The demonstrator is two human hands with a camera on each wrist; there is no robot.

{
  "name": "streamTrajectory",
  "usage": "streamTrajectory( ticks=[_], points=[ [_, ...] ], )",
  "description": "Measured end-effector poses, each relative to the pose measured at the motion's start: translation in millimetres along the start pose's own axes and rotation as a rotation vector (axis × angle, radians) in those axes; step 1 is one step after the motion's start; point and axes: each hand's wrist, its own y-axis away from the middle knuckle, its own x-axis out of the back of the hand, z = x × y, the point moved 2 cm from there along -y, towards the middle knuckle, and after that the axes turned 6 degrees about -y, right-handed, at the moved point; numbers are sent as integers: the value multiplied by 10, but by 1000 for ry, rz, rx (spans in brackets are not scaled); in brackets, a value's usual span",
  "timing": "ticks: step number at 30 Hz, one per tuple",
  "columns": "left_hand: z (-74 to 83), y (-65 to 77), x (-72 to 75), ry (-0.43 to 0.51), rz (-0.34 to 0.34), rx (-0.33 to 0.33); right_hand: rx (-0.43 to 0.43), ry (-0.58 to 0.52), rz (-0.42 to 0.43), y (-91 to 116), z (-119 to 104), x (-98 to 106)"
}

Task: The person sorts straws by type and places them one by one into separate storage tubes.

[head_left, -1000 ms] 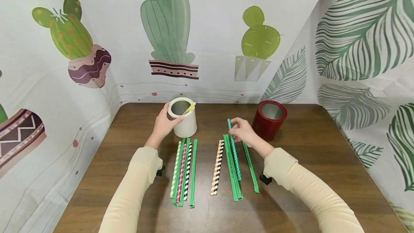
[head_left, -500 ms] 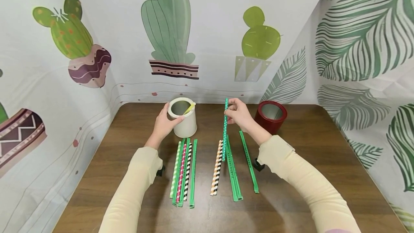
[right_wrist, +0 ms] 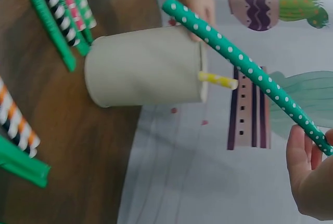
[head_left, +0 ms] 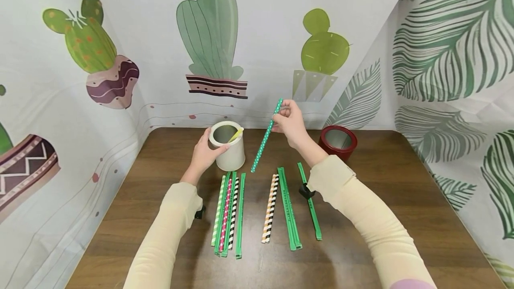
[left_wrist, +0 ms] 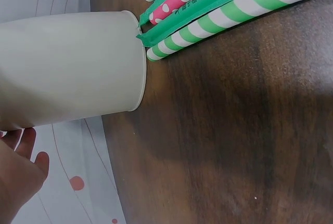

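Note:
My right hand [head_left: 293,125] pinches a green paper straw with white dots [head_left: 264,142] near its upper end. The straw slants down to the left in the air, its lower end just right of the cream-white can [head_left: 232,157]. My left hand [head_left: 203,154] grips that can around its rim from the left, thumb on the near side. In the left wrist view only some fingertips [left_wrist: 27,143] show, along the can's side. A yellow straw [head_left: 235,135] stands in the can, its end poking out over the rim; its lower part is hidden.
Before the can lie green-striped [head_left: 218,213], pink dotted [head_left: 225,217] and black-striped straws [head_left: 234,215] among green-wrapped ones [head_left: 240,217]. Farther right are orange- and black-striped straws [head_left: 270,211] and more green-wrapped straws [head_left: 290,213]. A dark red can [head_left: 340,139] stands behind my right forearm.
My right hand has lifted the green dotted straw off the right-hand straws and carried it up and leftward, tilting it toward the cream-white can. The left hand has stayed on the can.

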Motion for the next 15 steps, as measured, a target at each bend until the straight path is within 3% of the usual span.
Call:
streamTrajectory(
  ticks=[15],
  points=[
    [-11,-4,-6,-9,8,-6,96,-188,175,-87,-152,-251]
  ],
)
